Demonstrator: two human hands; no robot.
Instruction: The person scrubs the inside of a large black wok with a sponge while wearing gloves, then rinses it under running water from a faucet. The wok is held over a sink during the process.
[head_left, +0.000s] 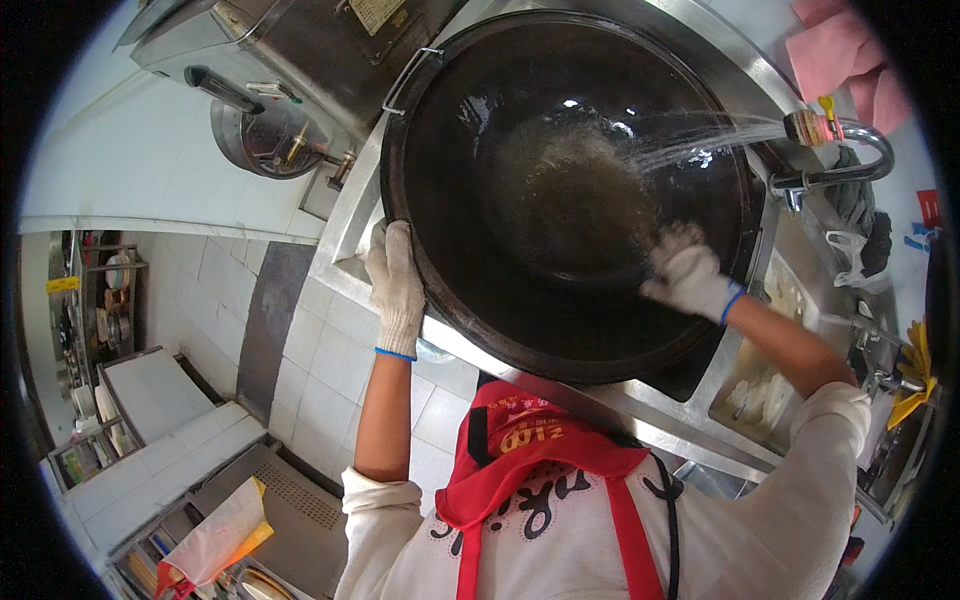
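A large dark wok (525, 315) with a wire handle (409, 79) at its upper left rests over a stainless steel sink counter. Water pours into it from a curved chrome faucet (877, 161) on the right, and murky water pools in its middle. My left hand (396, 289), in a white knitted glove with a blue cuff, grips the wok's left rim. My right hand (686, 274), gloved the same way, is inside the wok at the lower right, by the water's edge, its fingers spread and somewhat blurred. Nothing shows in its fingers.
A basin (765, 375) with cloudy residue lies right of the wok. Pink cloths (844, 56) hang at the upper right, yellow rubber gloves (915, 367) at the far right. A metal cooking unit (315, 67) stands at the upper left. Tiled floor (337, 360) shows at lower left, near shelves with dishes.
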